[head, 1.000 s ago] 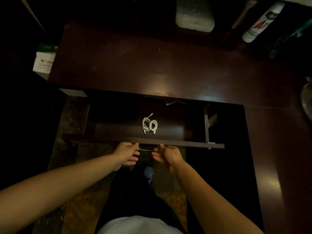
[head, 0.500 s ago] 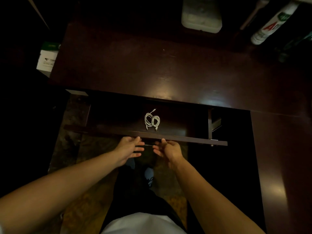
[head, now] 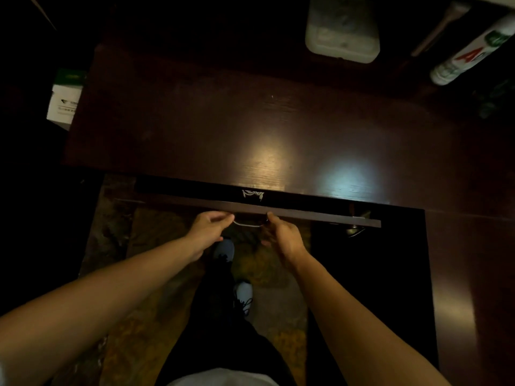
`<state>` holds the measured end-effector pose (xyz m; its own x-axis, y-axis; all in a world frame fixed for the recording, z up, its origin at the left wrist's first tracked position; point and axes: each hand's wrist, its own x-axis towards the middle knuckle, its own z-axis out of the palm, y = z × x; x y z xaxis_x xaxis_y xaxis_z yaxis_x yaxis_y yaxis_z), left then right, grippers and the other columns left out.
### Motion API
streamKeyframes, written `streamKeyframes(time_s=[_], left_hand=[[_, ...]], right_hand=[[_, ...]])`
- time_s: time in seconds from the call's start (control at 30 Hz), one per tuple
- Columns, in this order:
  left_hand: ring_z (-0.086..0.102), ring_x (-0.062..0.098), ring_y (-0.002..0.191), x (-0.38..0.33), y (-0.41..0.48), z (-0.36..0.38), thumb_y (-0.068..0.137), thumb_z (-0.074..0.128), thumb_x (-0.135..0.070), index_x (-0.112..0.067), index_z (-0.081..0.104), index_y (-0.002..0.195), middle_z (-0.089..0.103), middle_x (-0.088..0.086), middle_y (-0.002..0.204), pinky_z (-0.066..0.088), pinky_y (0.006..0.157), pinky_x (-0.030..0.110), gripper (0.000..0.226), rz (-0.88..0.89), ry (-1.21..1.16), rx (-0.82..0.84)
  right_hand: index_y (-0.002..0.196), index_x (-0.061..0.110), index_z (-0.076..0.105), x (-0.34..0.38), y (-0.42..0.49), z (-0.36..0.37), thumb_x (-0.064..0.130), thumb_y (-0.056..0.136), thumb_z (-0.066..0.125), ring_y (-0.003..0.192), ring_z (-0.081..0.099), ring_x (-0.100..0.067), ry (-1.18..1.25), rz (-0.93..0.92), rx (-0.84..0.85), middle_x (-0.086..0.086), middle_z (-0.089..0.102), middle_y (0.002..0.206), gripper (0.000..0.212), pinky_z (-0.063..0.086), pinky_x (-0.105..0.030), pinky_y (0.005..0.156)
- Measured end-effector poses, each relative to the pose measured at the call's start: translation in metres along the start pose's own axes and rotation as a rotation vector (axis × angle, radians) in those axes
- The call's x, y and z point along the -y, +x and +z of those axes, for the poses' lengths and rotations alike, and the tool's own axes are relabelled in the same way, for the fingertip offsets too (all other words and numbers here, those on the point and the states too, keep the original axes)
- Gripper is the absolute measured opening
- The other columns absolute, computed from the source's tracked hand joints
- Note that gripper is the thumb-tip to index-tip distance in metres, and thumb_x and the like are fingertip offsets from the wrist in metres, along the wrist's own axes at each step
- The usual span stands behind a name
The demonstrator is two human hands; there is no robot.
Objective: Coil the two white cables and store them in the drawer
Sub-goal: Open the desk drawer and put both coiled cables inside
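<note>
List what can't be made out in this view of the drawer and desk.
- White cables, head view: only a sliver shows; the desk top hides the rest, so the coiling can't be checked.
- Drawer interior: mostly hidden under the desk.
- Left hand and right hand at the handle: grip unclear in dim light.
- Bottle: label cut off by the edge.

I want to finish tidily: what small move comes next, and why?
Probably push the drawer front the last bit shut. The white cables already lie inside the narrow gap that remains, and the left hand and right hand rest at its handle.
</note>
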<state>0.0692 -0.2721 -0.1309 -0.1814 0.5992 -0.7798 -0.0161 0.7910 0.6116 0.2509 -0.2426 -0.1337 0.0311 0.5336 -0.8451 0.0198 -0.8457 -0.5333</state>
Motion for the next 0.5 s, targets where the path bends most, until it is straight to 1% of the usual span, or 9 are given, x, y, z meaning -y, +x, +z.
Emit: streamKeyframes(time_s=[0.1, 0.13, 0.2, 0.27, 0.33, 0.37, 0.43, 0.5], left_hand=[[0.060, 0.019, 0.109, -0.011, 0.011, 0.001, 0.093, 0.064, -0.024, -0.017, 0.064, 0.122, 0.063, 0.008, 0.124, 0.053, 0.071, 0.027, 0.030, 0.013, 0.028, 0.035], [0.058, 0.017, 0.107, -0.014, 0.014, 0.002, 0.093, 0.063, -0.022, -0.017, 0.062, 0.126, 0.062, 0.007, 0.126, 0.052, 0.074, 0.029, 0.033, 0.019, 0.034, 0.043], [0.056, 0.016, 0.108, -0.021, 0.020, 0.005, 0.095, 0.060, -0.018, -0.017, 0.057, 0.132, 0.058, 0.005, 0.128, 0.052, 0.083, 0.034, 0.037, 0.016, 0.029, 0.059], [0.055, 0.016, 0.110, -0.028, 0.026, 0.006, 0.096, 0.058, -0.016, -0.019, 0.051, 0.138, 0.056, 0.003, 0.129, 0.049, 0.090, 0.037, 0.042, 0.006, 0.037, 0.080], [0.053, 0.014, 0.110, -0.034, 0.032, 0.008, 0.097, 0.057, -0.015, -0.019, 0.046, 0.142, 0.051, -0.001, 0.129, 0.049, 0.091, 0.036, 0.047, -0.001, 0.036, 0.085], [0.051, 0.013, 0.108, -0.037, 0.035, 0.009, 0.097, 0.056, -0.014, -0.017, 0.044, 0.143, 0.050, -0.002, 0.128, 0.049, 0.091, 0.036, 0.048, 0.002, 0.033, 0.083], [0.050, 0.013, 0.107, -0.041, 0.041, 0.010, 0.097, 0.056, -0.013, -0.013, 0.044, 0.143, 0.050, 0.001, 0.134, 0.049, 0.090, 0.035, 0.048, 0.007, 0.040, 0.070], [0.053, 0.016, 0.109, -0.041, 0.046, 0.011, 0.097, 0.057, -0.014, -0.012, 0.044, 0.143, 0.050, 0.006, 0.141, 0.049, 0.087, 0.033, 0.048, -0.008, 0.053, 0.080]], right_hand=[[0.103, 0.017, 0.065, 0.012, 0.007, 0.008, 0.033, 0.098, 0.050, 0.099, 0.065, -0.016, 0.089, 0.027, 0.063, -0.005, 0.070, 0.108, 0.023, 0.052, -0.040, 0.091], [0.102, 0.017, 0.065, 0.015, 0.010, 0.011, 0.032, 0.099, 0.048, 0.094, 0.065, -0.015, 0.119, 0.036, 0.076, -0.005, 0.069, 0.107, 0.023, 0.051, -0.040, 0.091], [0.114, 0.013, 0.061, 0.020, 0.015, 0.018, 0.029, 0.100, 0.045, 0.089, 0.064, -0.014, 0.138, 0.038, 0.085, -0.005, 0.068, 0.108, 0.027, 0.051, -0.038, 0.084], [0.128, 0.010, 0.052, 0.024, 0.021, 0.026, 0.025, 0.098, 0.046, 0.096, 0.062, -0.018, 0.140, 0.046, 0.076, -0.006, 0.065, 0.110, 0.035, 0.050, -0.039, 0.083], [0.128, 0.009, 0.052, 0.029, 0.028, 0.032, 0.022, 0.096, 0.045, 0.102, 0.061, -0.022, 0.130, 0.058, 0.052, -0.008, 0.064, 0.112, 0.035, 0.050, -0.041, 0.086], [0.127, 0.008, 0.053, 0.030, 0.033, 0.034, 0.020, 0.095, 0.044, 0.103, 0.061, -0.023, 0.126, 0.064, 0.043, -0.009, 0.064, 0.113, 0.035, 0.052, -0.040, 0.083], [0.128, 0.004, 0.053, 0.034, 0.039, 0.040, 0.017, 0.093, 0.043, 0.107, 0.062, -0.028, 0.133, 0.087, 0.026, -0.015, 0.064, 0.121, 0.039, 0.054, -0.038, 0.075], [0.128, 0.001, 0.053, 0.034, 0.043, 0.045, 0.013, 0.090, 0.043, 0.111, 0.062, -0.033, 0.121, 0.115, 0.013, -0.021, 0.063, 0.124, 0.041, 0.055, -0.037, 0.074]])
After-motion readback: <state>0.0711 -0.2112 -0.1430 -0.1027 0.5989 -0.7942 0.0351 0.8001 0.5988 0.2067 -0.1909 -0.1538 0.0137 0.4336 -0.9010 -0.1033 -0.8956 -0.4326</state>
